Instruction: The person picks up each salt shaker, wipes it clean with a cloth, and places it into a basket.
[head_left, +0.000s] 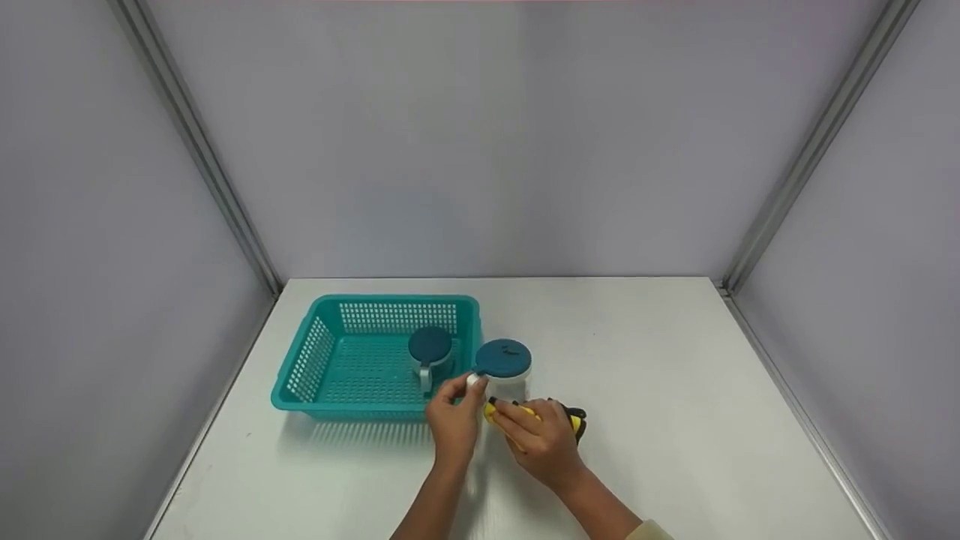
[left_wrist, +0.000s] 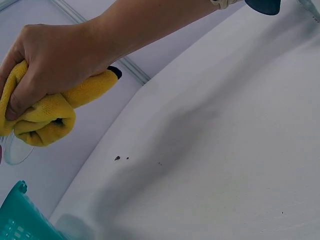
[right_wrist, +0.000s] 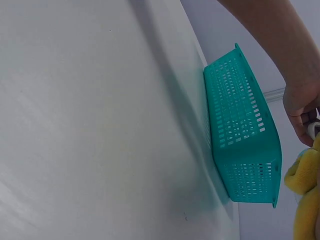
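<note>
OK so, grip first: the left hand (head_left: 454,421) has the white handle (head_left: 472,380) of a blue-lidded jar (head_left: 506,366) pinched between thumb and fingers, right by the near right corner of the teal basket (head_left: 352,410). The right hand (head_left: 547,444) is wrapped round a bunched-up yellow cloth (left_wrist: 47,112) with black edging, a bit further out to the right of the basket. The jar itself is just outside the basket's right side, lid up, with a pale see-through body and a small dark mark on top. Can't tell whether its bottom touches the table. Inside the basket, toward its right wall, there's a second jar (head_left: 430,349), also blue-lidded, handle facing the near side. Basket's sitting on a white table (head_left: 645,337), a grey wall (head_left: 487,142) rises behind it, and a pale sleeve (head_left: 651,531) shows well off to its near right.
</note>
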